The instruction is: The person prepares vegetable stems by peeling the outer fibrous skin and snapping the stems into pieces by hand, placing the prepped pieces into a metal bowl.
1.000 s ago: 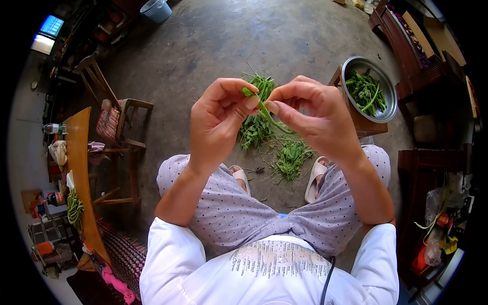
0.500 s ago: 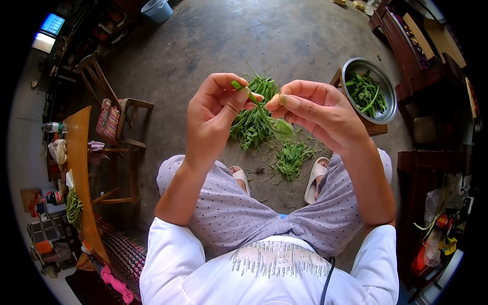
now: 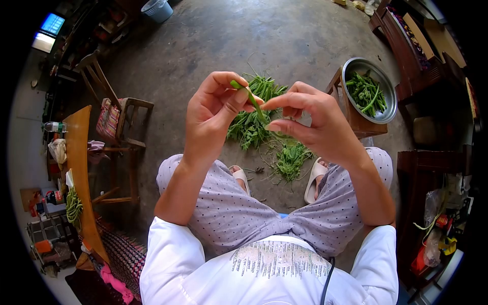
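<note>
My left hand (image 3: pixel 216 109) pinches a green vegetable stem (image 3: pixel 258 111) between thumb and fingertips, its thick cut end pointing up to the left. Beside the stem's lower part is my right hand (image 3: pixel 323 117), index finger and thumb apart; the index fingertip is at or very near the stem, and I cannot tell if it touches. Beneath both hands, a pile of leafy green stems (image 3: pixel 249 129) lies on the floor. A smaller heap of fine green trimmings (image 3: pixel 292 160) lies nearer my feet.
A metal basin (image 3: pixel 391 96) holding green stems rests on a wooden stool (image 3: pixel 373 127) at the right. To the left are a wooden chair (image 3: pixel 124 109) and a table (image 3: pixel 79 137) with a bunch of long green beans (image 3: pixel 73 206). A blue bucket (image 3: pixel 157 11) stands farther back.
My right thumb and index finger have parted, and the hand has turned so the index finger points at the stem. The leafy tip seen hanging below is no longer clearly visible. My left hand stays nearly still.
</note>
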Demonstrator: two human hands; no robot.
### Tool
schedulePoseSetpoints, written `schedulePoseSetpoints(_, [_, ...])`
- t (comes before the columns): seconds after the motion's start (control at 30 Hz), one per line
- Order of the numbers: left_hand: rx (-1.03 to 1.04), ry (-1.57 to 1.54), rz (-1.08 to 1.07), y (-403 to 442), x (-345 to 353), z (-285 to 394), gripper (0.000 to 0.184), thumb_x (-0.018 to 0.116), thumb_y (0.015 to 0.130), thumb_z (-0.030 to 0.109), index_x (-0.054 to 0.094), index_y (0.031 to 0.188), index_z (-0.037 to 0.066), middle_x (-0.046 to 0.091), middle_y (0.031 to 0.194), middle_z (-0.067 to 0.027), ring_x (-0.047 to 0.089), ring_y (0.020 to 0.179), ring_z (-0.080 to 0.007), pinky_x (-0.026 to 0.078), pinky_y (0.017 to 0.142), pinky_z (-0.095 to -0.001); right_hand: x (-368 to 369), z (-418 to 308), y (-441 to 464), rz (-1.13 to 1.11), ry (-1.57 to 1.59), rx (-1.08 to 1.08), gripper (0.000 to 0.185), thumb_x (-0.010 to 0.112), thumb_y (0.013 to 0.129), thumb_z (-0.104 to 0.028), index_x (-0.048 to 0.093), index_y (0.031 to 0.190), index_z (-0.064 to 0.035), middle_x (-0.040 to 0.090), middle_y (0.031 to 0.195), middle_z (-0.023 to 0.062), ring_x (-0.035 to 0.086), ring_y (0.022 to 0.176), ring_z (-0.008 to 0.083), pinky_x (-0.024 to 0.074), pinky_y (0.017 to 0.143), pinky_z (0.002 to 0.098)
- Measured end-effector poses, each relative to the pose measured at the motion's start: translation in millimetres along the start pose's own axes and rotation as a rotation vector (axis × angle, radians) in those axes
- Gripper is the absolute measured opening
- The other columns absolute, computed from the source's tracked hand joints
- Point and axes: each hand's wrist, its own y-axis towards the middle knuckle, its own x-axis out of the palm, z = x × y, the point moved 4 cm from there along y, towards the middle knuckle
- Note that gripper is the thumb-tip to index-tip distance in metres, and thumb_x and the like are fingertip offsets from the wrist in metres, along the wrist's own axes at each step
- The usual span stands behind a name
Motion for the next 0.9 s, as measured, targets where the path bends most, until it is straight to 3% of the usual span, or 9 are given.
schedulePoseSetpoints(0.03, [0.003, 0.001, -0.021, -0.2, 0.7, 0.8, 0.015, 0.056, 0.093, 0.009, 0.052, 0.106, 0.003, 0.056, 0.097, -0.0046, 0.062, 0.089, -0.0146, 0.048, 0.076, -0.0231, 1.0, -0.9, 0.4, -0.003, 0.042, 0.03, 0.017, 0.074, 0.077, -0.01, 0.068, 0.092, -0.003, 0.057, 0.078, 0.007, 0.058, 0.07, 0.0144, 0.0468, 0.062, 0.0272])
schedulePoseSetpoints(0.37, [0.066, -0.05, -0.048, 0.3, -1.8, 3.2, 0.015, 0.055, 0.093, 0.008, 0.052, 0.107, 0.004, 0.054, 0.097, -0.0054, 0.058, 0.088, -0.0141, 0.045, 0.075, -0.0234, -0.9, 16.5, -0.1, -0.012, 0.203, 0.101, 0.009, 0.067, 0.081, -0.004, 0.062, 0.084, 0.0024, 0.056, 0.076, 0.0059, 0.053, 0.065, 0.0118, 0.0432, 0.058, 0.0263])
schedulePoseSetpoints(0.43, [0.103, -0.142, 0.014, 1.5, -8.7, 5.7, 0.014, 0.056, 0.093, 0.008, 0.053, 0.106, 0.003, 0.059, 0.097, -0.0066, 0.063, 0.086, -0.0153, 0.049, 0.075, -0.0242, -2.3, 28.6, -2.1, -0.023, 0.276, 0.259, 0.007, 0.063, 0.086, -0.002, 0.057, 0.085, 0.0016, 0.048, 0.075, -0.0028, 0.044, 0.068, 0.0037, 0.0377, 0.061, 0.0191])
schedulePoseSetpoints(0.47, [0.105, -0.14, 0.015, 1.3, -8.3, 8.4, 0.014, 0.056, 0.093, 0.008, 0.053, 0.106, 0.003, 0.059, 0.097, -0.0066, 0.063, 0.086, -0.0153, 0.049, 0.075, -0.0242, -3.5, 35.2, -1.8, -0.024, 0.276, 0.256, 0.007, 0.063, 0.086, -0.002, 0.057, 0.085, 0.0016, 0.048, 0.075, -0.0028, 0.044, 0.068, 0.0037, 0.0377, 0.061, 0.0191])
schedulePoseSetpoints(0.57, [0.035, -0.26, 0.105, -0.2, -10.0, 11.9, 0.015, 0.056, 0.093, 0.008, 0.052, 0.107, 0.003, 0.06, 0.098, -0.0082, 0.064, 0.085, -0.0154, 0.051, 0.075, -0.0239, -10.1, 55.3, -5.3, 0.019, 0.013, 0.297, 0.011, 0.061, 0.086, -0.007, 0.059, 0.084, 0.0038, 0.059, 0.066, 0.0107, 0.05, 0.058, 0.0137, 0.0415, 0.055, 0.0295])
schedulePoseSetpoints(0.7, [-0.014, -0.257, 0.138, -1.8, -14.6, 6.4, 0.015, 0.058, 0.092, 0.009, 0.052, 0.105, 0.004, 0.062, 0.095, -0.0082, 0.064, 0.082, -0.0142, 0.055, 0.072, -0.0236, -2.8, 64.2, -16.8, -0.079, -0.135, 0.318, 0.011, 0.061, 0.087, -0.008, 0.06, 0.084, 0.0028, 0.058, 0.066, 0.0143, 0.05, 0.055, 0.018, 0.0416, 0.055, 0.0312])
schedulePoseSetpoints(0.8, [-0.024, -0.239, 0.142, -3.8, -15.6, 3.1, 0.015, 0.057, 0.093, 0.01, 0.053, 0.106, 0.004, 0.061, 0.095, -0.0082, 0.064, 0.082, -0.0133, 0.056, 0.07, -0.0225, -0.5, 51.2, -19.6, -0.129, -0.152, 0.245, 0.011, 0.06, 0.086, -0.007, 0.061, 0.096, -0.0013, 0.055, 0.061, 0.0159, 0.049, 0.052, 0.0217, 0.0415, 0.054, 0.0313])
schedulePoseSetpoints(0.87, [-0.018, -0.221, 0.145, -4.3, -14.7, 2.8, 0.015, 0.054, 0.094, 0.01, 0.053, 0.107, 0.004, 0.059, 0.096, -0.0089, 0.063, 0.083, -0.0131, 0.055, 0.069, -0.0214, -1.8, 46.8, -20.8, -0.278, -0.183, 0.397, 0.028, 0.057, 0.086, -0.002, 0.057, 0.113, -0.0061, 0.06, 0.075, 0.0154, 0.055, 0.062, 0.021, 0.0449, 0.059, 0.0315])
schedulePoseSetpoints(0.9, [-0.031, -0.215, 0.157, -4.3, -14.2, 2.8, 0.015, 0.055, 0.094, 0.01, 0.053, 0.108, 0.004, 0.059, 0.096, -0.0085, 0.064, 0.083, -0.0125, 0.056, 0.069, -0.0213, -0.8, 47.5, -23.4, -0.279, -0.184, 0.396, 0.028, 0.057, 0.086, -0.002, 0.057, 0.113, -0.0061, 0.06, 0.075, 0.0154, 0.055, 0.062, 0.021, 0.0449, 0.059, 0.0315])
